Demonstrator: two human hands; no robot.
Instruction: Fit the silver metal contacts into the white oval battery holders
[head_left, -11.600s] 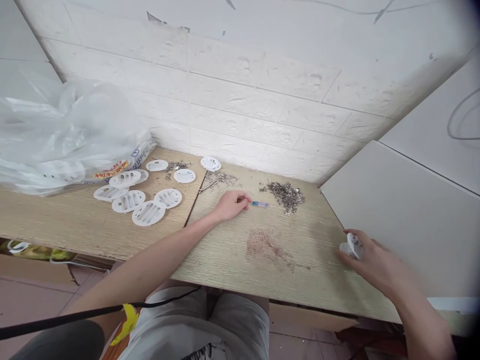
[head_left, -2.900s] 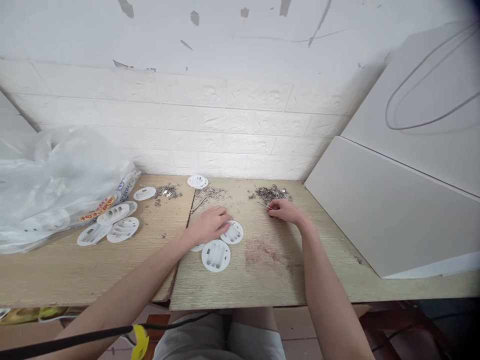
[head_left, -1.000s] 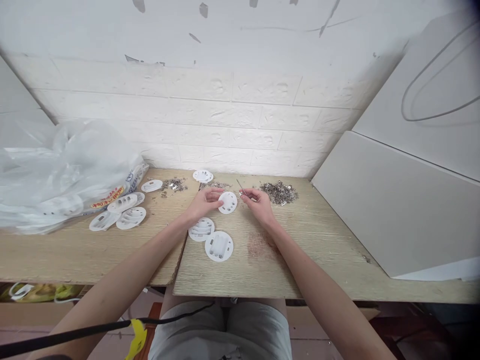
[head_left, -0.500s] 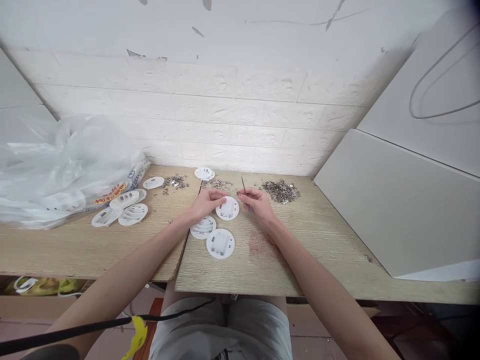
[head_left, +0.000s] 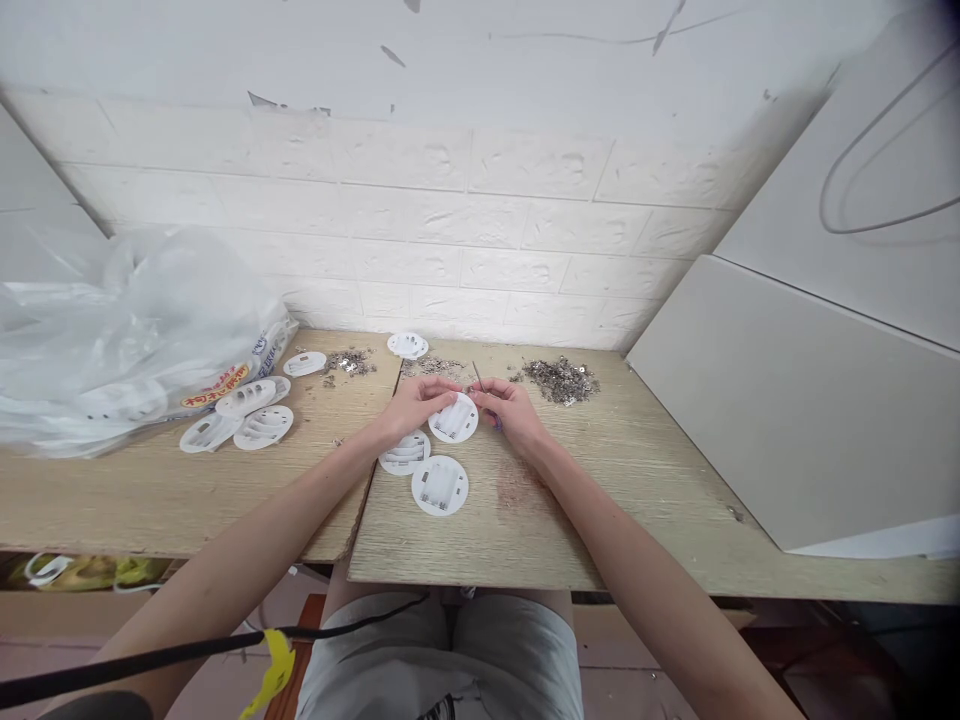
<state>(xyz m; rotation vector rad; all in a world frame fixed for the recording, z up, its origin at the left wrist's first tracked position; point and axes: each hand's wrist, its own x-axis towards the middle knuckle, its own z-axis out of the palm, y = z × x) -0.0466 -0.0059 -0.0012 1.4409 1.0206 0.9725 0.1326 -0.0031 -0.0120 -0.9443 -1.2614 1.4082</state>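
A round white plastic battery holder (head_left: 453, 420) with molded slots is pinched at its upper edge by my left hand (head_left: 421, 405), thumb on top. My right hand (head_left: 511, 412) is closed around a thin metal-shafted tool (head_left: 478, 376). The shaft points up and left past the fingertips, and a bit of blue handle shows below the fingers. My right fingertips meet the holder's upper right rim; any small part there is too small to make out. Just below lie two more round holders, one (head_left: 406, 454) partly under the left hand and another (head_left: 440, 487) nearer me.
A pile of small metal pieces (head_left: 561, 381) lies right of my hands, with smaller heaps (head_left: 350, 362) to the left. Several white holders (head_left: 263, 427) rest beside a large clear plastic bag (head_left: 142, 330). A pale panel (head_left: 825, 420) stands at right; a black cable (head_left: 187, 652) crosses low left.
My right hand has moved slightly left, against the holder's rim, and the tool's shaft now leans further left. My left hand still grips the same holder, which has turned a little.
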